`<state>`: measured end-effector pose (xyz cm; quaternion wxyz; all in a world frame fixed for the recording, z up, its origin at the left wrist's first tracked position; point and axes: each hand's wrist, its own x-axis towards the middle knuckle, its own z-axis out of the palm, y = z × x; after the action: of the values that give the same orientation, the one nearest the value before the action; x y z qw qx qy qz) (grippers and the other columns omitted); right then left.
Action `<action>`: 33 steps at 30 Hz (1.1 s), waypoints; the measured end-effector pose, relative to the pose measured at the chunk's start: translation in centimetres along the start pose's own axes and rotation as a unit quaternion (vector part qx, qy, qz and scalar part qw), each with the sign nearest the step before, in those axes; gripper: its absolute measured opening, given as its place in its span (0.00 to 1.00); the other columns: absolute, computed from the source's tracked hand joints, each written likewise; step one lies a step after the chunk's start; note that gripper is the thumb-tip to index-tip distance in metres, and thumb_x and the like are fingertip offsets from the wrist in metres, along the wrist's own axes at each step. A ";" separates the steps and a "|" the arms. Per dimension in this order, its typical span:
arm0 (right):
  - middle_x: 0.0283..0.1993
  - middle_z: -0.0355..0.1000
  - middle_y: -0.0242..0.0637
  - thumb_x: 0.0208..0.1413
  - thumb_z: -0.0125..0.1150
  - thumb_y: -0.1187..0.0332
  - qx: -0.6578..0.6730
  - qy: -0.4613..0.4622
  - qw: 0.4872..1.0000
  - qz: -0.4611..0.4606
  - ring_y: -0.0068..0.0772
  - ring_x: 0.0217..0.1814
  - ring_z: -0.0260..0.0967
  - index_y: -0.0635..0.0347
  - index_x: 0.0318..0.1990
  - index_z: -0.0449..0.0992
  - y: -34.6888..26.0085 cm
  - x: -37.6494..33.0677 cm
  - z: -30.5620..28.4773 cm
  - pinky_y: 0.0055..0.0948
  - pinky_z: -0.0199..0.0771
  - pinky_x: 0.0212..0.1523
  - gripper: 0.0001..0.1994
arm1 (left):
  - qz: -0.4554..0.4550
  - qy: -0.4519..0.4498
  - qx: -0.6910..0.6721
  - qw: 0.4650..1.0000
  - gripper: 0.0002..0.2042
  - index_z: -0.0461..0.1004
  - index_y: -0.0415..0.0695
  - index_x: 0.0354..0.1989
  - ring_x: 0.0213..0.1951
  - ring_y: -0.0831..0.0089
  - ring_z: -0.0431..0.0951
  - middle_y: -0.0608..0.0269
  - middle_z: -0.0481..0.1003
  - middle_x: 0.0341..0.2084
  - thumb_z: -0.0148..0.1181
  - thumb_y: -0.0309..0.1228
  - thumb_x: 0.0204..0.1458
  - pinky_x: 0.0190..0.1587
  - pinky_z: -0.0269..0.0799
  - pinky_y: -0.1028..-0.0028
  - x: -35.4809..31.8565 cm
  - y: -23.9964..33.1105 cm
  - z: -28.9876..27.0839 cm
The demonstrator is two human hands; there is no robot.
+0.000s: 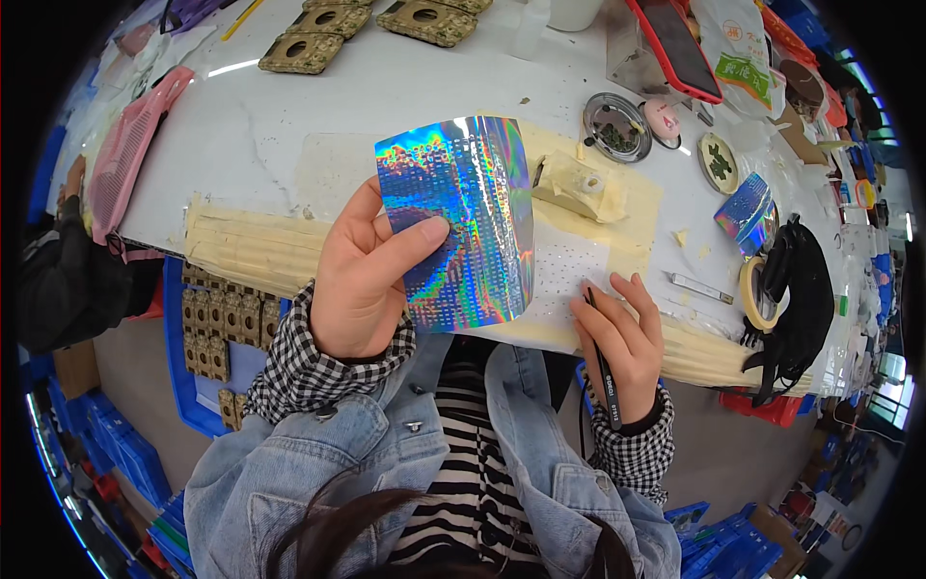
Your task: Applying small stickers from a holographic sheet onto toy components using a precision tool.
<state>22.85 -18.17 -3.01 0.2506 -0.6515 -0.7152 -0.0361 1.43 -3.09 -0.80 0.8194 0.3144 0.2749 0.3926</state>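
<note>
Left hand (362, 280): closed in a pinch on a holographic sheet (473, 261), thumb flat on the front near its left edge, fingers behind. Right hand (627, 352): loosely curled around a slim black tool (605, 372), likely tweezers, pen-style; tip up by the fingertips, near a white sheet (564, 275) with rows of tiny specks lying on the desk (260, 125). Can't tell if the tip touches it.

Containers: blue tray (172, 328) low on the left, below the desk edge, holding rows of camouflage pieces (207, 357), round holes visible in several. Round metal dish (622, 156) on the desk, beyond the taped block (584, 186) and to its right, small dark green bits inside. Smaller pale dish (721, 186) to the right of that, green bits in it too.

Holographic sheet: held up in front of the chest, above the desk's near edge. Roughly rectangular, upright, right side curling. Mostly blue with rainbow glare, covered in rows of small marks, too fine to make out. Another holographic piece (745, 214) lies at right, near the tape roll (750, 294).
</note>
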 end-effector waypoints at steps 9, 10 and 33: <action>0.42 0.75 0.40 0.40 0.66 0.78 0.060 -0.033 0.997 0.031 0.46 0.53 0.68 0.60 0.37 0.77 -0.2 1.1 -0.9 0.51 0.66 0.60 0.13 | 0.005 0.004 -0.003 1.000 0.21 0.59 0.36 0.57 0.47 0.71 0.77 0.54 0.75 0.46 0.54 0.18 0.55 0.51 0.73 0.71 -0.1 0.1 -0.1; 0.42 0.75 0.40 0.41 0.66 0.79 0.075 -0.024 0.996 0.036 0.46 0.53 0.68 0.60 0.37 0.77 -0.2 1.1 -1.0 0.51 0.65 0.61 0.13 | 0.006 0.006 -0.003 1.000 0.21 0.59 0.36 0.57 0.47 0.71 0.77 0.54 0.75 0.46 0.54 0.18 0.55 0.51 0.74 0.71 -0.1 0.1 -0.1; 0.43 0.76 0.45 0.44 0.64 0.78 0.208 0.100 0.973 -0.005 0.46 0.49 0.70 0.64 0.46 0.76 -2.4 3.8 -2.5 0.49 0.69 0.57 0.17 | -0.037 -0.046 0.013 0.998 0.19 0.63 0.36 0.55 0.47 0.73 0.77 0.56 0.75 0.46 0.54 0.16 0.54 0.52 0.72 0.73 -0.4 -0.3 1.0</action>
<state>21.24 -16.05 1.41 0.4505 -0.5747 -0.6816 0.0471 2.04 -3.81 -0.28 0.8411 0.3321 0.2534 0.3435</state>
